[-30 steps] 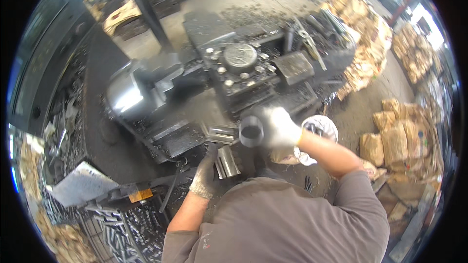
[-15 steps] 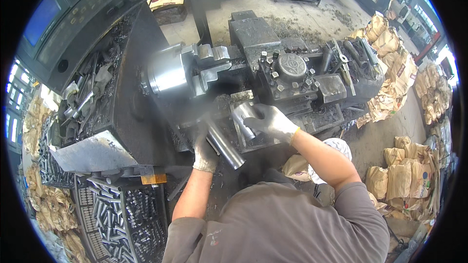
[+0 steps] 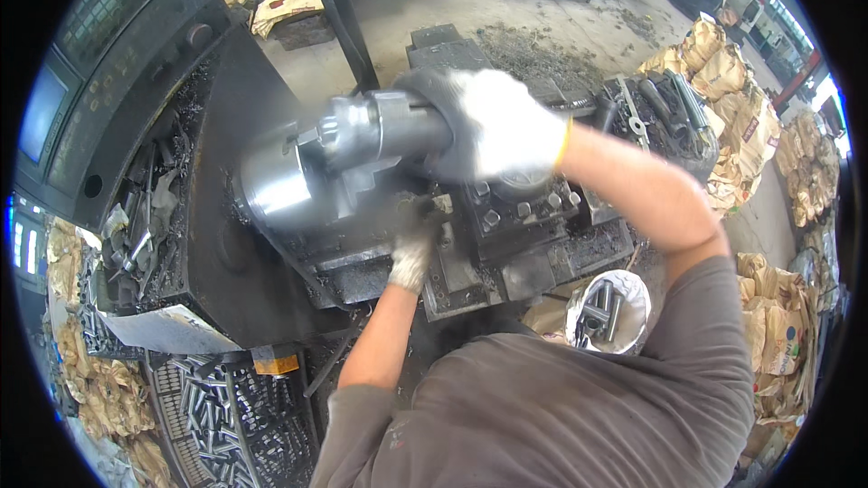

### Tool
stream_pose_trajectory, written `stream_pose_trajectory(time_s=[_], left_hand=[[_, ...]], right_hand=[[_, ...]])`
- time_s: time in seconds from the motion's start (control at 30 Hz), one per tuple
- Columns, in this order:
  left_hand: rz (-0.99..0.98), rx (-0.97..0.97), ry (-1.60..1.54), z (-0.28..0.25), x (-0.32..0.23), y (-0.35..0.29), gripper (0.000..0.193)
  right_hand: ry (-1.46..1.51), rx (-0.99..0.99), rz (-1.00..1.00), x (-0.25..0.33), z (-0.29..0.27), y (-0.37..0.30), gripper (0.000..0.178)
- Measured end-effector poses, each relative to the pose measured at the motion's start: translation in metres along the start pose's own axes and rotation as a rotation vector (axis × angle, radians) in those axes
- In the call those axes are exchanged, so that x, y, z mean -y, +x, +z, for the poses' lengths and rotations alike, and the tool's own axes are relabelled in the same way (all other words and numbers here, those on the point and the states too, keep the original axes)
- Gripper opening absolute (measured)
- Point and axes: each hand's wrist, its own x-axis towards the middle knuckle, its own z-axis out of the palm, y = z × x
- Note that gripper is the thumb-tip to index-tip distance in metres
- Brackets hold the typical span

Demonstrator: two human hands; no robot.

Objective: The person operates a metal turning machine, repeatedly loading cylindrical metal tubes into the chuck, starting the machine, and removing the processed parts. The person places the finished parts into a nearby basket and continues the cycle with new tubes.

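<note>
My right hand (image 3: 511,126), in a white glove with a dark palm, wraps round the right end of a shiny steel cylinder (image 3: 389,126). Its left end meets the jaws of the lathe chuck (image 3: 280,183); motion blur hides whether it sits inside them. Below the chuck, over the machine bed, is my gloved left hand (image 3: 412,256). Its dark fingers are blurred against the machine, and whether they hold anything cannot be made out. Right of the chuck stands the bolted tool post (image 3: 520,203), partly covered by my right hand.
A white bucket (image 3: 646,307) with several steel pieces stands right of my body. At lower left a crate (image 3: 237,398) holds many short steel tubes. Brown paper sacks (image 3: 746,126) line the right side. A wrench-like tool (image 3: 635,117) lies on the machine's right end.
My right hand has risen from in front of the bed to the chuck with a cylinder. My left hand has moved forward and right; the long steel tube it held no longer shows there.
</note>
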Motion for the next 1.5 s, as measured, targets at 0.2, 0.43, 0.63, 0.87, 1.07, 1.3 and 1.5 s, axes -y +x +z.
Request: stream_pose_trajectory(time_s=[0.2, 0.43, 0.63, 0.87, 1.07, 1.3, 1.5], left_hand=[[0.090, -0.281, -0.415, -0.069, 0.035, -0.086, 0.028], [-0.205, -0.688, -0.791, -0.135, 0.155, -0.213, 0.021], [-0.100, -1.300, -0.848, -0.181, 0.180, -0.249, 0.042], [0.069, -0.891, -1.264, -0.226, 0.197, -0.288, 0.049], [-0.013, -1.041, -0.930, -0.238, 0.195, -0.280, 0.027], [-0.104, -1.331, -0.211, -0.225, 0.183, -0.293, 0.035], [0.736, -1.358, 0.765, -0.203, 0.014, -0.261, 0.037]], right_hand=[[-0.718, 0.290, -0.128, -0.141, 0.066, 0.056, 0.023], [-0.087, 0.753, 0.077, -0.180, 0.158, 0.077, 0.058], [-0.051, 0.797, 0.026, -0.147, 0.135, 0.096, 0.062], [0.227, 0.755, 0.297, -0.117, 0.127, 0.096, 0.039], [0.104, 0.761, 0.239, -0.125, 0.130, 0.091, 0.061], [0.177, 0.106, 0.162, -0.041, 0.054, 0.027, 0.039], [0.587, 0.075, -0.092, 0.075, 0.042, -0.108, 0.037]])
